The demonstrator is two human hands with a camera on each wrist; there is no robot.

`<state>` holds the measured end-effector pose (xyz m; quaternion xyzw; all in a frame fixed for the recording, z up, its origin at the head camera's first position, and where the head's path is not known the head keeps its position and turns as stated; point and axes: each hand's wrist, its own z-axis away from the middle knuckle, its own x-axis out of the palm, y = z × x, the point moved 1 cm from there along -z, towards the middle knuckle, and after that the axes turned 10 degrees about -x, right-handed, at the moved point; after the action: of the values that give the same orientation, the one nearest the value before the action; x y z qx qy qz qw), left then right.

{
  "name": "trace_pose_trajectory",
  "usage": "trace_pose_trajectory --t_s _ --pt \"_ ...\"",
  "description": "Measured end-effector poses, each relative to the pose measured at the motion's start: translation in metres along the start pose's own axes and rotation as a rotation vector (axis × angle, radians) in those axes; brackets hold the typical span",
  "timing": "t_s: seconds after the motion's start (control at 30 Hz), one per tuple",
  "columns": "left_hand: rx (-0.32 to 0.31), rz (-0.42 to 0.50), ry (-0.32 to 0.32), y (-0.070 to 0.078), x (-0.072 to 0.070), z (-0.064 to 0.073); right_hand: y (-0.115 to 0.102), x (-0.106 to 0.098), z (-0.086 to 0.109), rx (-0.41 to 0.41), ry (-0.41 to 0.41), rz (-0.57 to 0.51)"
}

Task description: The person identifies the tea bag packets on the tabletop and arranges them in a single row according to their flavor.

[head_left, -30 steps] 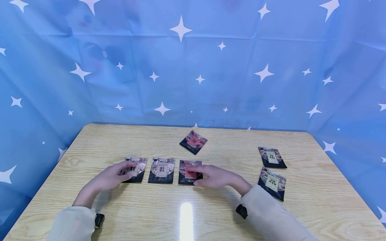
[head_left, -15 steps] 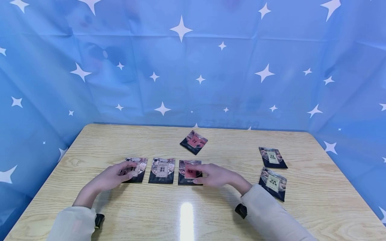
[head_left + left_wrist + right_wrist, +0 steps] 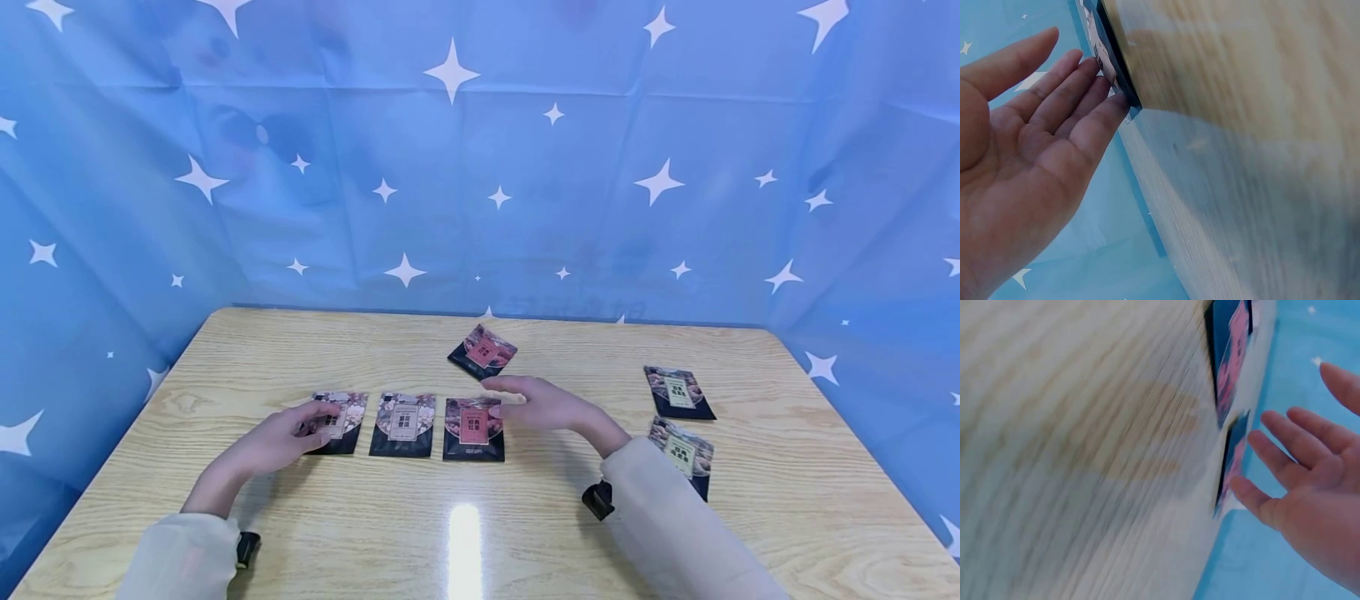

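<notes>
My left hand (image 3: pixel 273 437) rests its fingertips on a flat sachet with a pale pink label (image 3: pixel 347 421), the leftmost in a row of three. In the left wrist view its fingers are extended against that sachet (image 3: pixel 1113 56). Beside it lies a matching pink-label sachet (image 3: pixel 402 425), then a red-label sachet (image 3: pixel 473 429). Over the right edge of this last one hovers my right hand (image 3: pixel 547 406), holding nothing. Its fingers point toward another red-label sachet (image 3: pixel 482 352), which lies tilted farther back. The right wrist view shows the fingers (image 3: pixel 1279 450) spread and apart from the sachets.
Two sachets with pale green labels lie at the right: one farther back (image 3: pixel 679 392), one nearer (image 3: pixel 693 454) and partly covered by the right sleeve (image 3: pixel 675 517). The wooden table (image 3: pixel 360 525) meets a blue star-patterned cloth (image 3: pixel 480 192) behind it.
My right hand has let go of the red-label sachet in the row and lifted up and back toward the tilted one. The left hand has stayed in place.
</notes>
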<state>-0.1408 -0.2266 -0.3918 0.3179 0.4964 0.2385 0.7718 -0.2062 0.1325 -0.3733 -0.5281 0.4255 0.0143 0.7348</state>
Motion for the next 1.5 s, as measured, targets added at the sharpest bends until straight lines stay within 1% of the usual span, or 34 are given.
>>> trace_pose_trajectory --t_s 0.07,0.27,0.3,0.37,0.4,0.43,0.53,0.6,0.67,0.7,0.93,1.07,1.27,1.5 --pt "0.0 0.0 0.0 0.0 0.0 0.0 0.004 -0.002 -0.002 0.012 0.017 0.006" --pt "-0.006 -0.002 0.008 0.0 0.0 -0.001 0.013 -0.008 -0.01 0.083 0.07 -0.002" --pt "-0.007 -0.005 0.01 0.0 0.0 -0.001 0.014 -0.009 -0.011 0.088 0.078 0.002" --pt "-0.011 -0.006 0.013 0.0 0.0 -0.001 0.014 -0.012 -0.014 0.072 0.086 0.004" --pt "-0.012 -0.007 0.014 0.0 0.0 -0.001 0.01 -0.013 -0.015 0.065 0.092 0.004" --pt "-0.011 -0.007 0.014 -0.001 0.0 -0.001 0.005 -0.015 -0.015 0.059 0.094 -0.007" --pt "-0.006 -0.005 0.012 -0.001 0.0 -0.002 0.007 -0.017 -0.021 0.036 0.094 -0.033" --pt "-0.007 -0.007 0.013 -0.002 0.0 -0.002 0.007 -0.018 -0.025 0.052 0.097 -0.045" --pt "-0.009 -0.008 0.015 -0.002 0.0 -0.001 0.016 -0.017 -0.031 0.07 0.096 -0.052" --pt "-0.007 -0.011 0.014 -0.002 0.0 -0.001 0.015 -0.017 -0.032 0.074 0.095 -0.056" --pt "-0.014 -0.021 0.024 -0.002 0.0 -0.001 0.016 -0.011 -0.044 0.07 0.093 -0.059" --pt "-0.009 -0.023 0.02 -0.002 0.0 -0.001 0.019 -0.007 -0.049 0.115 0.085 -0.049" --pt "-0.006 -0.016 0.014 -0.001 0.0 -0.001 0.022 -0.004 -0.051 0.18 0.065 -0.043" --pt "0.002 -0.01 0.005 -0.002 0.0 -0.001 0.024 -0.008 -0.041 0.158 0.04 -0.009"
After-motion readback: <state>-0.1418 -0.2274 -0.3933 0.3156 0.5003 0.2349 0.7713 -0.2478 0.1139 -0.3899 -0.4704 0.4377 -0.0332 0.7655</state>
